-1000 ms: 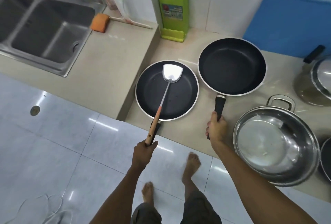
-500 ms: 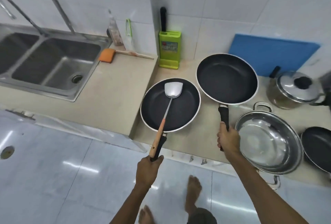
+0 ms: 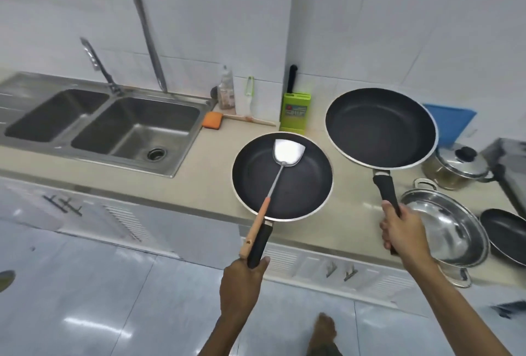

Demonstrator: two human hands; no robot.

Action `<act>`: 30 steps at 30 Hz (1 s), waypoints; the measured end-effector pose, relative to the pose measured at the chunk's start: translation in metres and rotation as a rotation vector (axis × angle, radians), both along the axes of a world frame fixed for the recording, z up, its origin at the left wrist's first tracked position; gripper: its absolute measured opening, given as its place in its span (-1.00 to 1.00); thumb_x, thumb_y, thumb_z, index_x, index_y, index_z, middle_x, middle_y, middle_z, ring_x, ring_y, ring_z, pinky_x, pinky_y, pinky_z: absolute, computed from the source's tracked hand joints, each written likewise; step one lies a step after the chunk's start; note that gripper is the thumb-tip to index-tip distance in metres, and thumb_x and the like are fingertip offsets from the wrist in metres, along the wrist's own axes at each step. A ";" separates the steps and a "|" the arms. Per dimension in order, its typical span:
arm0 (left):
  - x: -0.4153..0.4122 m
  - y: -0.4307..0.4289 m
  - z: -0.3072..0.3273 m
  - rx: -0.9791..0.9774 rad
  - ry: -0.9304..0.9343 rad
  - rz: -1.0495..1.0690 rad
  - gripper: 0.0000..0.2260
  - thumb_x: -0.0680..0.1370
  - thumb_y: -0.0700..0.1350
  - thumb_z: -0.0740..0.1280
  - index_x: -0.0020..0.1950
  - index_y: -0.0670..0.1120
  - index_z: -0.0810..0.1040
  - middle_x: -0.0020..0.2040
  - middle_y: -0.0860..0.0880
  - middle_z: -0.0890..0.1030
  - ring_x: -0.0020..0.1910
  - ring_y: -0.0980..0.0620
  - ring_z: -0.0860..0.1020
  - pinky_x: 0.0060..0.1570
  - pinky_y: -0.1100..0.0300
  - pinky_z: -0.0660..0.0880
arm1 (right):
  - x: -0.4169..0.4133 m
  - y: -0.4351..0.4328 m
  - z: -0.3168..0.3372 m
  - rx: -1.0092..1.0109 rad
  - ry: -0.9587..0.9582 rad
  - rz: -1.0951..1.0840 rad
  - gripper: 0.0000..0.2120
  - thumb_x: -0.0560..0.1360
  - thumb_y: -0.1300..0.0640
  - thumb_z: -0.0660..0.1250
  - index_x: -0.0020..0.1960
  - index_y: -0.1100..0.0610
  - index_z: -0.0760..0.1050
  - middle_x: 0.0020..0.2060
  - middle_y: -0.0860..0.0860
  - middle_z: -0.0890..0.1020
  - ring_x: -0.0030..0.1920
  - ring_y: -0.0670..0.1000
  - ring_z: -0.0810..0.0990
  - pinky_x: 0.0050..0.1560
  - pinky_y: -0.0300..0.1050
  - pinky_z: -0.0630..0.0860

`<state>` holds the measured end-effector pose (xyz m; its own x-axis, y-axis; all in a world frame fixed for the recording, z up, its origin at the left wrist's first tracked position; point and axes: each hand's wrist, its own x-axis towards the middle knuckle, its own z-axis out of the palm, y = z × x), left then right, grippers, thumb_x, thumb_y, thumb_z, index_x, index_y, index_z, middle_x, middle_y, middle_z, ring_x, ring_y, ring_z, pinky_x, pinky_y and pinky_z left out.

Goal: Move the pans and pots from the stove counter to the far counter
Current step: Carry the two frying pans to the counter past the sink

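Two pans (image 3: 380,127) aloft; fingers (image 3: 387,227) wrap handles.

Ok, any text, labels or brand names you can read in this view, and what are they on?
Nothing can be read as it stands.
Green knife block: a label with a red patch and dark print, too blurred to read.
Bottle behind the sink: a pale label, too blurred to read.
Both pans, small and large, the spatula, lidded pot and steel pot: no markings visible.
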<state>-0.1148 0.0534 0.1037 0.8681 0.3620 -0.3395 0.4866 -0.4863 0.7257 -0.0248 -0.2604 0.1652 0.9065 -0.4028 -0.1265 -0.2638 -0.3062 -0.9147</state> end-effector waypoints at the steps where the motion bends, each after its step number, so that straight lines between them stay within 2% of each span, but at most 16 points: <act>1: -0.003 0.012 0.003 0.011 -0.009 0.005 -0.63 0.51 0.22 0.41 -0.06 -0.10 0.60 -0.30 -0.01 0.63 -0.31 0.03 0.61 -0.35 0.20 0.45 | -0.004 0.011 0.003 -0.025 -0.014 0.023 -0.83 0.64 -0.03 0.24 -0.08 0.02 0.47 -0.45 0.06 0.45 -0.59 -0.02 0.37 -0.58 -0.14 0.35; 3: -0.009 0.043 0.009 0.015 -0.021 0.033 -0.64 0.52 0.22 0.40 -0.06 -0.09 0.59 -0.32 0.02 0.61 -0.34 0.08 0.59 -0.37 0.26 0.44 | -0.009 0.040 0.007 -0.049 -0.035 0.088 -0.92 0.66 -0.01 0.22 0.09 -0.11 0.48 -0.44 0.08 0.43 -0.59 -0.03 0.37 -0.60 -0.15 0.35; 5: -0.018 0.074 0.015 0.034 -0.022 0.072 -0.64 0.52 0.22 0.40 -0.07 -0.09 0.60 -0.35 0.05 0.59 -0.37 0.10 0.58 -0.42 0.31 0.39 | -0.009 0.071 0.003 -0.071 -0.031 0.153 -0.75 0.67 -0.02 0.21 0.32 -0.25 0.41 -0.44 0.07 0.43 -0.56 -0.03 0.37 -0.60 -0.18 0.37; 7: -0.028 0.105 0.019 0.079 -0.013 0.127 -0.65 0.51 0.25 0.39 -0.13 -0.05 0.60 -0.37 0.07 0.60 -0.39 0.11 0.57 -0.43 0.29 0.35 | -0.006 0.102 -0.004 -0.061 -0.019 0.216 -0.66 0.68 -0.02 0.21 0.42 -0.26 0.36 -0.45 0.06 0.44 -0.56 -0.02 0.37 -0.59 -0.18 0.38; 10: -0.046 0.158 0.022 0.120 0.015 0.238 -0.64 0.50 0.28 0.38 -0.27 0.01 0.56 -0.40 0.06 0.60 -0.36 0.09 0.58 -0.37 0.18 0.40 | 0.005 0.163 -0.015 -0.048 -0.006 0.344 -0.67 0.67 -0.01 0.22 0.38 -0.31 0.39 -0.48 0.04 0.43 -0.55 -0.02 0.37 -0.56 -0.13 0.40; 12: -0.055 0.193 0.022 0.109 0.033 0.311 -0.63 0.49 0.27 0.40 -0.30 0.00 0.54 -0.42 0.03 0.60 -0.36 0.06 0.59 -0.38 0.17 0.40 | 0.015 0.207 -0.020 -0.059 0.008 0.418 -0.64 0.67 -0.02 0.22 0.42 -0.29 0.36 -0.45 0.07 0.45 -0.54 0.00 0.38 -0.55 -0.13 0.40; 17: -0.070 0.289 0.020 0.021 0.070 0.516 -0.60 0.50 0.25 0.40 -0.25 -0.08 0.59 -0.38 -0.04 0.64 -0.35 0.03 0.61 -0.39 0.18 0.44 | 0.045 0.338 -0.027 -0.106 -0.024 0.609 -0.62 0.68 0.00 0.21 0.49 -0.14 0.38 -0.41 0.06 0.49 -0.53 -0.02 0.40 -0.59 -0.18 0.38; 23: -0.072 0.428 0.023 0.036 0.089 0.753 -0.60 0.49 0.23 0.42 -0.31 -0.08 0.59 -0.41 0.01 0.61 -0.35 0.05 0.59 -0.40 0.19 0.39 | 0.080 0.510 -0.032 -0.107 -0.025 0.774 -0.57 0.67 -0.03 0.22 0.53 -0.19 0.32 -0.41 0.13 0.54 -0.57 0.02 0.42 -0.60 -0.17 0.40; 26: -0.068 0.499 0.034 0.067 0.112 0.826 -0.61 0.50 0.21 0.42 -0.33 -0.08 0.57 -0.42 0.00 0.59 -0.37 0.04 0.58 -0.41 0.19 0.36 | 0.097 0.591 -0.032 -0.108 -0.031 0.846 -0.58 0.67 -0.05 0.20 0.50 -0.29 0.32 -0.48 0.07 0.48 -0.60 0.00 0.39 -0.61 -0.16 0.40; 30: -0.059 0.592 0.047 0.075 0.100 0.926 -0.62 0.51 0.20 0.42 -0.31 -0.08 0.58 -0.41 0.00 0.61 -0.38 0.06 0.58 -0.42 0.22 0.35 | 0.121 0.705 -0.030 -0.121 -0.006 0.959 -0.56 0.66 -0.05 0.21 0.53 -0.19 0.32 -0.44 0.00 0.48 -0.57 0.00 0.41 -0.59 -0.18 0.41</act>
<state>-0.1736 0.6455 0.1509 0.1903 0.9192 -0.3448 0.7623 0.0829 0.6419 0.0963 0.4444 0.1352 0.8572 0.4991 -0.1273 0.1522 -0.4816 -0.8631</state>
